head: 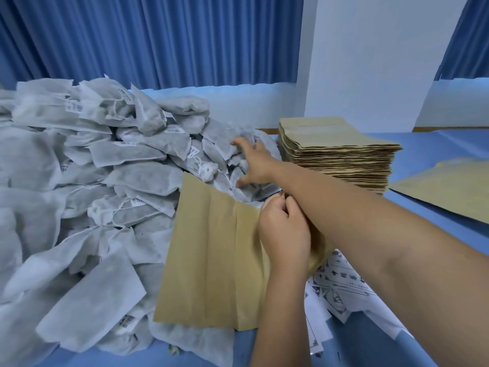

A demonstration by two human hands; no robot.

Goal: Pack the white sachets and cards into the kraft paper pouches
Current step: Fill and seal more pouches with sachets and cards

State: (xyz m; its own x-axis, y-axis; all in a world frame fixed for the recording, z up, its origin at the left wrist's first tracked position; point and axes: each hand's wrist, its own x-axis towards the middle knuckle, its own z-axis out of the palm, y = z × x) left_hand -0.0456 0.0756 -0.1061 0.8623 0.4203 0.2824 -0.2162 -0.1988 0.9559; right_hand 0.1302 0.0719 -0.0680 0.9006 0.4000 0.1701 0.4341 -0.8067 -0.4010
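A big heap of white sachets covers the left half of the blue table. A kraft paper pouch leans against the heap in front of me. My left hand grips the pouch's right edge with curled fingers. My right hand reaches across above it, fingers spread on sachets at the heap's far right side; no sachet is lifted. White printed cards lie under my right forearm, partly hidden by it.
A tall stack of flat kraft pouches stands at the back right, just beyond my right hand. One more kraft pouch lies flat at the far right. Blue curtains and a white wall close off the back.
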